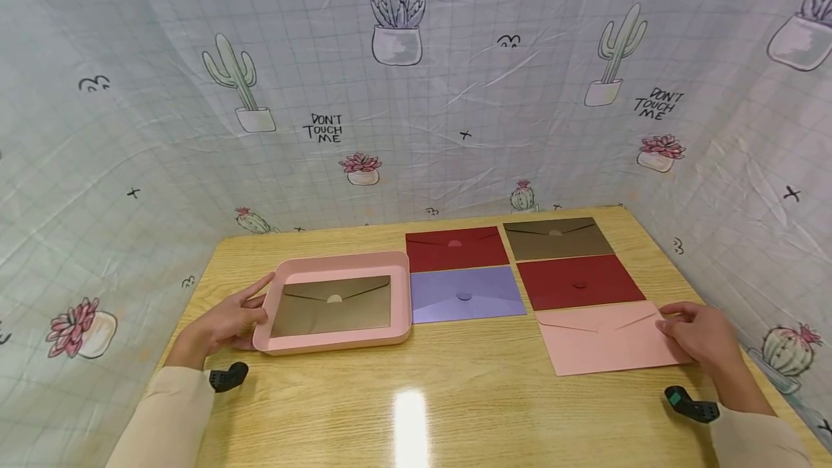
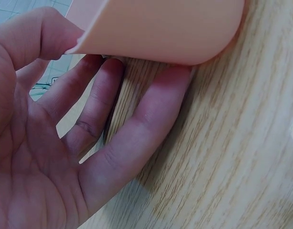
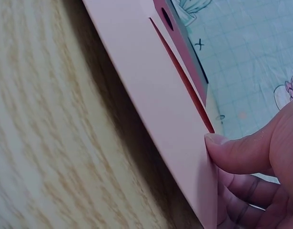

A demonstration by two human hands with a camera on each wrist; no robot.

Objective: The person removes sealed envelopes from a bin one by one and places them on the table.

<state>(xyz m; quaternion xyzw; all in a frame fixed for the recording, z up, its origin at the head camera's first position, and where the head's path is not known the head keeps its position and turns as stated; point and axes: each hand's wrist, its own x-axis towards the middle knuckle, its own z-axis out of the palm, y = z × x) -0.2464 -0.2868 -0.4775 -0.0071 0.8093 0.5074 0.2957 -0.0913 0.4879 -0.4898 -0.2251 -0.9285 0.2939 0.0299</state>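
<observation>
My left hand (image 1: 229, 321) grips the left side of a pink tray (image 1: 338, 344), its thumb at the rim (image 2: 83, 40) and its little finger low by the tray's corner. A brown envelope (image 1: 331, 316) lies flat inside the tray. On the right, my right hand (image 1: 705, 338) pinches the right edge of a pink envelope (image 1: 604, 349), thumb on top and fingers beneath. The near edge of this envelope stands off the wood, with a shadow under it in the right wrist view.
Beside the tray lie a red envelope (image 1: 448, 258) and a purple envelope (image 1: 468, 302). Farther right are another brown envelope (image 1: 552, 245) and another red envelope (image 1: 559, 291). All rest on a wooden table (image 1: 468, 396), with patterned cloth (image 1: 455, 92) hanging behind and at the sides.
</observation>
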